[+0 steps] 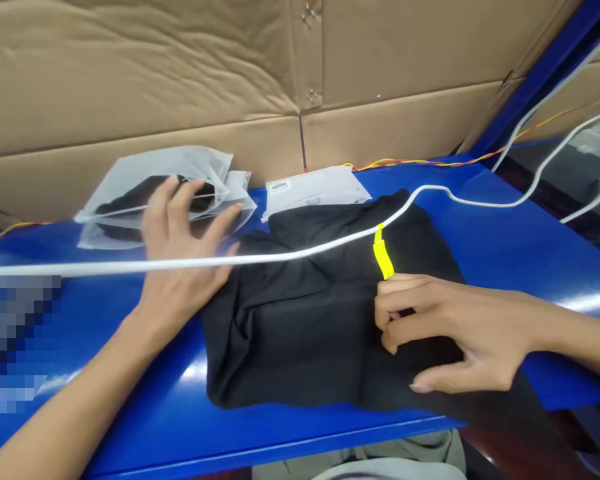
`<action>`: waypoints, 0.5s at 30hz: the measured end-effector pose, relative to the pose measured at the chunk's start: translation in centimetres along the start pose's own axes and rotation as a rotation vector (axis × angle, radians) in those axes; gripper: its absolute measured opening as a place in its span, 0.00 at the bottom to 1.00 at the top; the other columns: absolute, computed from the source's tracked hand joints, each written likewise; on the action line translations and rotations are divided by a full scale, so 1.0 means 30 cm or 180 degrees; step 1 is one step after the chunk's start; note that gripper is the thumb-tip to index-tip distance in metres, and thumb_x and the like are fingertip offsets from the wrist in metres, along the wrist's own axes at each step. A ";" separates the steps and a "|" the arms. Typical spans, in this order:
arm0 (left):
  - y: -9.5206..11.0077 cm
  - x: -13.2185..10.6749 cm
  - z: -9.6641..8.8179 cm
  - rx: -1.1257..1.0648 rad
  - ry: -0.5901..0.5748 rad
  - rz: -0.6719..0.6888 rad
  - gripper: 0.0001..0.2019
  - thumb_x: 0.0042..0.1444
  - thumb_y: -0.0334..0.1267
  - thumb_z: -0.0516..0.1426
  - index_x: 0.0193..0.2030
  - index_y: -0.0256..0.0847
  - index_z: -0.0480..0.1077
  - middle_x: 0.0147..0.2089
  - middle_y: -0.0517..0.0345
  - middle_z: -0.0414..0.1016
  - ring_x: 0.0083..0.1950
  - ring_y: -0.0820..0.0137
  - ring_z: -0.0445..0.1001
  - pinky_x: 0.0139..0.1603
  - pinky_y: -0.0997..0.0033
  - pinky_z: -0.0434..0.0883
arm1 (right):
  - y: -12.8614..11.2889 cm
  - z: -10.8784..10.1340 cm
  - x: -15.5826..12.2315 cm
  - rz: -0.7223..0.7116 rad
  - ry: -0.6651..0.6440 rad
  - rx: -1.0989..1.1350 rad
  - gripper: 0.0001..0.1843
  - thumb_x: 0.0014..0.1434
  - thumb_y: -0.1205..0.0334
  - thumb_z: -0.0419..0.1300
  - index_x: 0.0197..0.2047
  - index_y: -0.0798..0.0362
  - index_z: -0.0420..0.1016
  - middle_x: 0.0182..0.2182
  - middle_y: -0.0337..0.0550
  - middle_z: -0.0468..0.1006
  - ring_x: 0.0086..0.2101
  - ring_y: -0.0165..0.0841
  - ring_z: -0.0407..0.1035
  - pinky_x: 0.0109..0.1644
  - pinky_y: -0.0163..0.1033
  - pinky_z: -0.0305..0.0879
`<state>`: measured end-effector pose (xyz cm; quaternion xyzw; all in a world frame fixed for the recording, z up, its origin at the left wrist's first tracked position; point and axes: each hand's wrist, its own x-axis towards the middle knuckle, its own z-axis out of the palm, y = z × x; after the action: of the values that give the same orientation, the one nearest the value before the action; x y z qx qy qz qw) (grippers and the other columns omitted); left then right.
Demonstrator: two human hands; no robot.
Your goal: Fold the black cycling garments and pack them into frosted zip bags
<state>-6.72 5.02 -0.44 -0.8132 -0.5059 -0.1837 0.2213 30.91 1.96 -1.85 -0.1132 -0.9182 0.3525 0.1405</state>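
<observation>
A folded black garment lies on the blue table, with a yellow tag on its upper right part. My right hand rests on the garment's right side, fingers curled and pinching the fabric just below the tag. My left hand lies open with fingers spread at the garment's left edge, fingertips reaching a frosted plastic bag that holds something dark. A white cable runs across the garment and over my left hand.
A flat white packet lies behind the garment. Cardboard sheets form a wall at the back. Red and yellow wires run along the table's far edge, more white cables at the right. The table's front edge is close.
</observation>
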 end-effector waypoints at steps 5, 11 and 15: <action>-0.062 0.015 0.000 0.0263 -0.0062 -0.0595 0.30 0.68 0.44 0.60 0.76 0.46 0.64 0.84 0.41 0.43 0.81 0.30 0.47 0.75 0.24 0.54 | -0.001 0.001 0.002 0.0014 0.0004 -0.0021 0.09 0.69 0.54 0.64 0.44 0.52 0.75 0.39 0.42 0.75 0.36 0.34 0.66 0.47 0.42 0.61; -0.092 0.030 -0.009 0.0325 0.0004 -0.0466 0.29 0.70 0.40 0.54 0.76 0.35 0.63 0.76 0.39 0.66 0.74 0.45 0.66 0.74 0.40 0.65 | -0.001 -0.007 0.007 -0.0073 0.0162 -0.0092 0.08 0.69 0.57 0.65 0.46 0.52 0.75 0.38 0.42 0.78 0.37 0.33 0.69 0.47 0.41 0.63; -0.137 0.026 -0.021 0.0477 0.0334 -0.0786 0.28 0.68 0.44 0.58 0.73 0.40 0.67 0.71 0.50 0.74 0.73 0.41 0.65 0.73 0.31 0.61 | 0.029 -0.009 0.006 0.0014 0.0465 -0.0670 0.06 0.71 0.59 0.63 0.46 0.52 0.76 0.39 0.44 0.79 0.38 0.35 0.70 0.46 0.40 0.64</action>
<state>-10.16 6.85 1.21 -0.7153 -0.6021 -0.2135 0.2833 30.94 2.79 -2.21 -0.1548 -0.9372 0.2453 0.1936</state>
